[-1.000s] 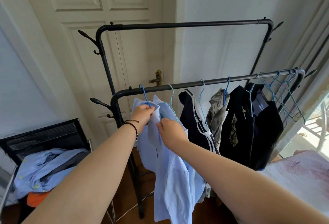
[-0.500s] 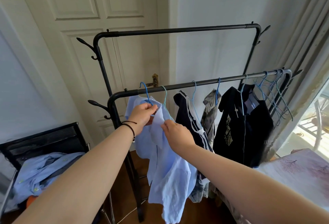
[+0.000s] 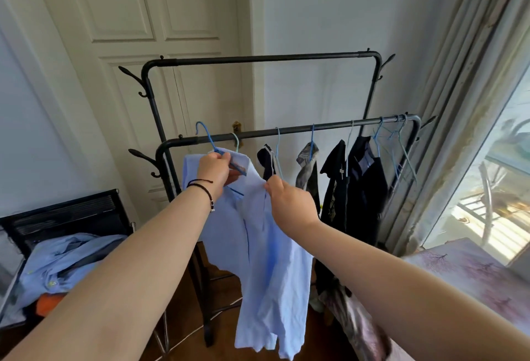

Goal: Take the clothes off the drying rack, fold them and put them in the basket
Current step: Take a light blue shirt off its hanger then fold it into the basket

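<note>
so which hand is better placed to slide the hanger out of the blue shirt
Left. The left hand already grips the blue hanger at the collar, its hook lifted clear of the rail. The right hand pinches the blue shirt front lower down, so it can steady the cloth.

Bright daylight pours in from the window [image 3: 493, 197] on the right (blown out there); wide-angle bending curves the edges, and everything looks slightly soft.
</note>
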A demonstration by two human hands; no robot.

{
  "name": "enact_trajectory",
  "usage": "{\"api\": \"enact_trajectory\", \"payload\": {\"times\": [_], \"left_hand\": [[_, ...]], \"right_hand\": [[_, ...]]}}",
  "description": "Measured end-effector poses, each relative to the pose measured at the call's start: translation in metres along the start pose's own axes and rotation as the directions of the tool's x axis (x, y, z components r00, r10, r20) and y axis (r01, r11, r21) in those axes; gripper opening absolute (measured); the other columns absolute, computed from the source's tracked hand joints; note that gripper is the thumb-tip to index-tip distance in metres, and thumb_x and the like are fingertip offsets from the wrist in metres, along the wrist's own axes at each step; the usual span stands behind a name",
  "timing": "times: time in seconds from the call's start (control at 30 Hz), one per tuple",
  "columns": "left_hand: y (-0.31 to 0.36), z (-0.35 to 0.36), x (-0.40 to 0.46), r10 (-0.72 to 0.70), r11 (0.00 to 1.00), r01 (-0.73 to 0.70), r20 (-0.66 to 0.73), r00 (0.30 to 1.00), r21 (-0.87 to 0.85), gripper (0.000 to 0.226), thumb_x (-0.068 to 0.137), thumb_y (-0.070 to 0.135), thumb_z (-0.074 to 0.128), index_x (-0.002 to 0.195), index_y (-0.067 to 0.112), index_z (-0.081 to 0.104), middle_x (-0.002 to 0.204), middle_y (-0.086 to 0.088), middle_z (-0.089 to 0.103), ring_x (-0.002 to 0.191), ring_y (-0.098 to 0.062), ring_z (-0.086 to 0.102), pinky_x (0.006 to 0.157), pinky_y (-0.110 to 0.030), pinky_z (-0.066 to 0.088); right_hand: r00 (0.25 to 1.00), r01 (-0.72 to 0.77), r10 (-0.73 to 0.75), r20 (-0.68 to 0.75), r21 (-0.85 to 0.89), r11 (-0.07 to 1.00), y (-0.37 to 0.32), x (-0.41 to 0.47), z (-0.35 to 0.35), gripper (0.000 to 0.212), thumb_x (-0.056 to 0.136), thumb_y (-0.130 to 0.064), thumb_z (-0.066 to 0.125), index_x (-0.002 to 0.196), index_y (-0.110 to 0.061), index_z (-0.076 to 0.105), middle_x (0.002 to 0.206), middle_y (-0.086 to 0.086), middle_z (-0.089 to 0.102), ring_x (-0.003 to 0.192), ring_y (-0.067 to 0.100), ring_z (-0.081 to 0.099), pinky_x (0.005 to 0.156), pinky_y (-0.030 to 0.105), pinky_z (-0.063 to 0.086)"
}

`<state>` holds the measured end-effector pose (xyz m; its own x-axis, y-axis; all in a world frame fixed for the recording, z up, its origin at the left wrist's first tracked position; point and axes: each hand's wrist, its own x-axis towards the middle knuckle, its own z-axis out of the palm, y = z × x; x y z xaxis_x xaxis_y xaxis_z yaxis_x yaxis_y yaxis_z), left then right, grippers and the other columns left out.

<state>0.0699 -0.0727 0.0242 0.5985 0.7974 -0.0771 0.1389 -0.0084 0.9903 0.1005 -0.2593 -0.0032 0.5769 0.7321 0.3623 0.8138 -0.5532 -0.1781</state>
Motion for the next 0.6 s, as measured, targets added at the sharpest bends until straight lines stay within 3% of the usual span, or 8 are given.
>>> {"api": "enact_trajectory", "payload": {"times": [0.07, 0.23, 0.37, 0.43, 0.5, 0.6], "left_hand": [[0.008, 0.009, -0.017, -0.006, 0.998, 0.006, 0.004, 1.0, -0.06, 0.023, 0.103, 0.022, 0.046, 0.118, 0.007, 0.054, 0.084, -0.009, 0.065, 0.064, -0.017, 0.066, 0.045, -0.022, 0.055], [0.021, 0.035, -0.054, -0.006, 0.993, 0.007, 0.002, 1.0, -0.119, 0.022, 0.105, 0.019, 0.041, 0.121, 0.008, 0.051, 0.079, -0.007, 0.059, 0.065, -0.018, 0.062, 0.042, -0.02, 0.054], [0.025, 0.052, -0.075, -0.006, 0.972, -0.005, -0.045, 0.999, -0.237, 0.027, 0.106, 0.017, 0.034, 0.125, 0.005, 0.051, 0.076, -0.004, 0.051, 0.071, -0.019, 0.058, 0.064, -0.03, 0.055], [0.027, 0.056, -0.079, 0.0, 0.986, -0.012, -0.073, 0.997, -0.168, 0.022, 0.105, 0.016, 0.033, 0.1, 0.009, 0.054, 0.071, -0.001, 0.05, 0.059, -0.013, 0.055, 0.055, -0.026, 0.049], [0.029, 0.06, -0.086, 0.002, 0.992, -0.016, -0.114, 0.993, -0.125, 0.03, 0.104, 0.016, 0.033, 0.075, 0.019, 0.042, 0.069, 0.001, 0.05, 0.053, -0.01, 0.052, 0.047, -0.022, 0.044], [0.035, 0.067, -0.096, 0.013, 0.993, -0.032, -0.163, 0.987, -0.116, 0.036, 0.104, 0.015, 0.032, 0.068, 0.022, 0.034, 0.068, 0.001, 0.046, 0.053, -0.01, 0.049, 0.05, -0.023, 0.043]], "right_hand": [[1.0, 0.001, -0.001, -0.028, 0.018, 1.0, 0.013, -0.022, -0.011, 0.021, 0.101, -0.014, 0.039, 0.119, -0.012, 0.048, 0.105, 0.004, 0.065, 0.077, 0.034, 0.062, 0.052, 0.031, 0.028], [0.99, -0.045, 0.065, -0.123, 0.157, 0.987, 0.035, -0.066, -0.034, 0.017, 0.101, -0.011, 0.038, 0.112, -0.011, 0.051, 0.099, 0.007, 0.065, 0.07, 0.035, 0.055, 0.051, 0.034, 0.031], [0.976, -0.053, 0.112, -0.186, 0.293, 0.955, 0.047, -0.097, -0.05, 0.018, 0.101, -0.013, 0.039, 0.11, -0.008, 0.053, 0.103, 0.009, 0.064, 0.08, 0.037, 0.058, 0.06, 0.035, 0.038], [0.973, -0.015, 0.086, -0.215, 0.312, 0.95, 0.051, -0.108, -0.053, 0.018, 0.1, -0.013, 0.042, 0.111, -0.007, 0.055, 0.099, 0.009, 0.064, 0.077, 0.036, 0.058, 0.059, 0.033, 0.036], [0.966, 0.035, 0.052, -0.255, 0.327, 0.944, 0.055, -0.116, -0.056, 0.019, 0.099, -0.012, 0.044, 0.111, -0.005, 0.058, 0.094, 0.011, 0.065, 0.072, 0.035, 0.057, 0.058, 0.031, 0.034], [0.958, 0.084, 0.025, -0.287, 0.362, 0.928, 0.058, -0.123, -0.061, 0.029, 0.096, -0.018, 0.039, 0.109, -0.003, 0.06, 0.093, 0.013, 0.067, 0.071, 0.035, 0.058, 0.058, 0.034, 0.041]]}}
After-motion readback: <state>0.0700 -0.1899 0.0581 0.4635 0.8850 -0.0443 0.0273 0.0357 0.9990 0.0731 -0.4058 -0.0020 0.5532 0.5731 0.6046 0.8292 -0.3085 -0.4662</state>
